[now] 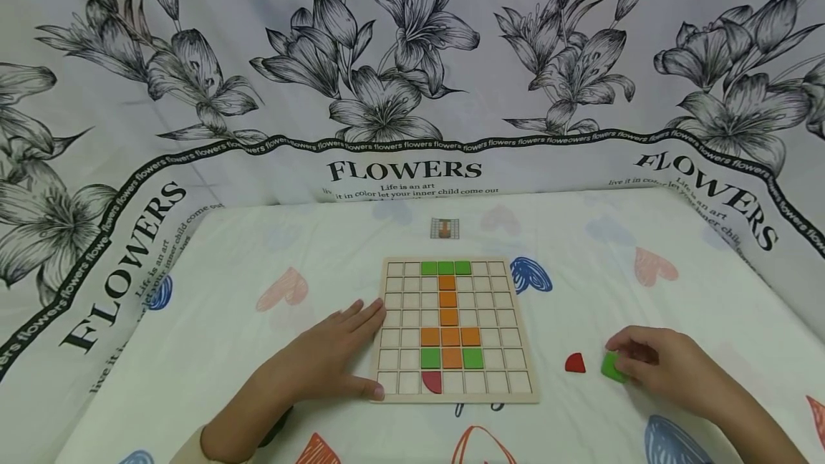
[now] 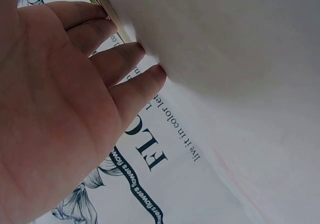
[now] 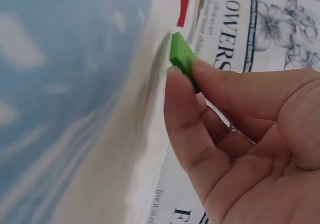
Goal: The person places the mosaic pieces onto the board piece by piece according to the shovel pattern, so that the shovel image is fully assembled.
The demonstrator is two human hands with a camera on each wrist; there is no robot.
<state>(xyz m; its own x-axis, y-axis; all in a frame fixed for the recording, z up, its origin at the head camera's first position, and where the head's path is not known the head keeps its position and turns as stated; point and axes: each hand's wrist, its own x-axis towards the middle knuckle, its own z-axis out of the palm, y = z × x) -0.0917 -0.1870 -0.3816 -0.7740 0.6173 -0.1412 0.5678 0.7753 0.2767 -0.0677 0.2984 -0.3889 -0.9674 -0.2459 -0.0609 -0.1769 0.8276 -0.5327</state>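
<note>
A wooden grid board lies on the cloth, with orange squares down its middle column and green squares at the top and near the bottom. One red quarter-round tile sits in its lowest row. My left hand rests along the board's left edge, fingers extended, thumb by the lower corner. To the right, my right hand pinches a green square tile between thumb and finger, close over the cloth. Just left of it lies a loose red quarter-round tile.
A small picture card with a grid pattern lies beyond the board. The cloth is white with printed hearts, and a flower-printed cloth rises behind it.
</note>
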